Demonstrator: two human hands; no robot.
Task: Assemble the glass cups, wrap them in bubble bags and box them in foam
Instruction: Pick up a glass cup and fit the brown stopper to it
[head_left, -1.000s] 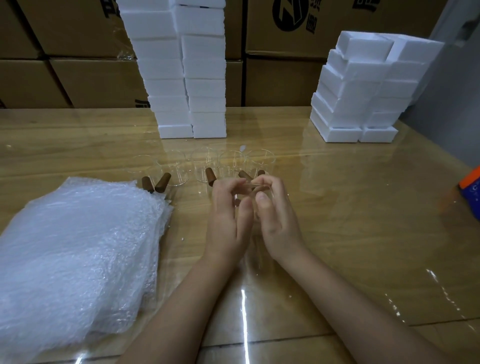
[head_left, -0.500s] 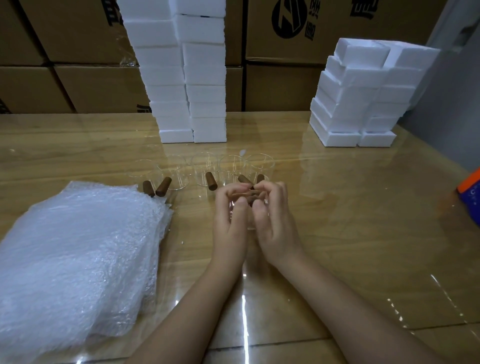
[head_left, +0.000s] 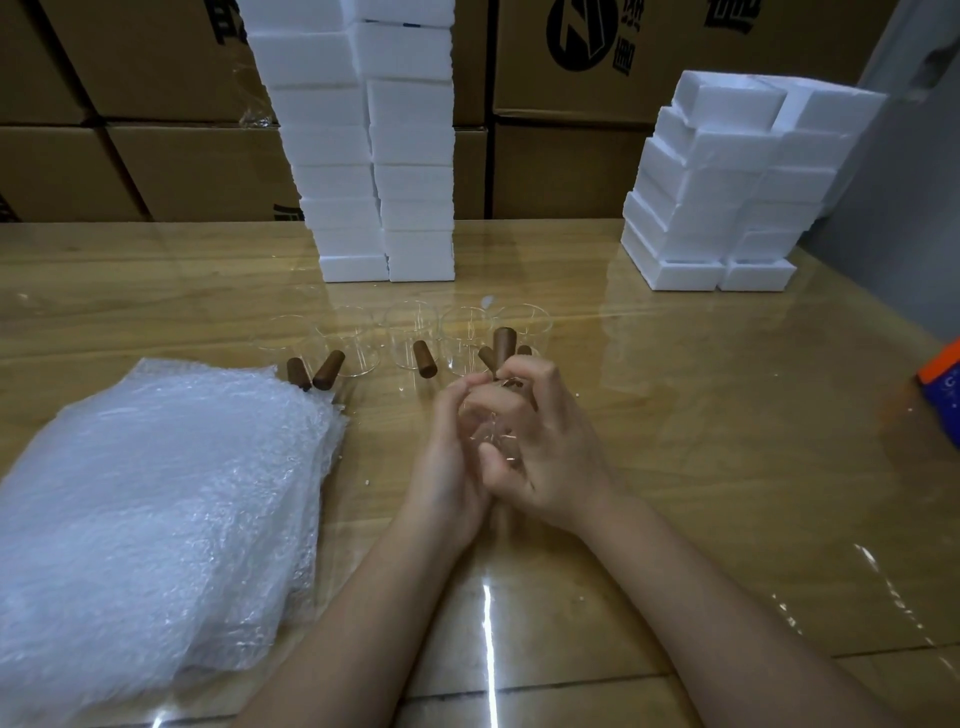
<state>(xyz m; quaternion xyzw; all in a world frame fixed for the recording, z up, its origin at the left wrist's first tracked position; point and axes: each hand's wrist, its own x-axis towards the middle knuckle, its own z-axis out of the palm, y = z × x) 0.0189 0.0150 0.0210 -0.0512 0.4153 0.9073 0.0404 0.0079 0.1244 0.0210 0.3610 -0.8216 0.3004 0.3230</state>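
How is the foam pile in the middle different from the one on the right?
The middle foam stack is taller, running past the picture's top; the right foam stack is lower. The middle one forms two neat columns; the right one's blocks sit staggered. Both are white blocks on the table.

Six wooden handles in all: one upright handle (head_left: 503, 345) rising from the grip, five row handles (head_left: 425, 358) just beyond it. Six glass cups to match: one held cup (head_left: 487, 436) gripped by the left hand (head_left: 447, 467) and right hand (head_left: 550, 457), five row cups (head_left: 410, 332) beyond. Left of the grip, one pile of bubble bags (head_left: 156, 509); well beyond, two foam stacks, tall stack (head_left: 374, 156) and low stack (head_left: 727, 197).
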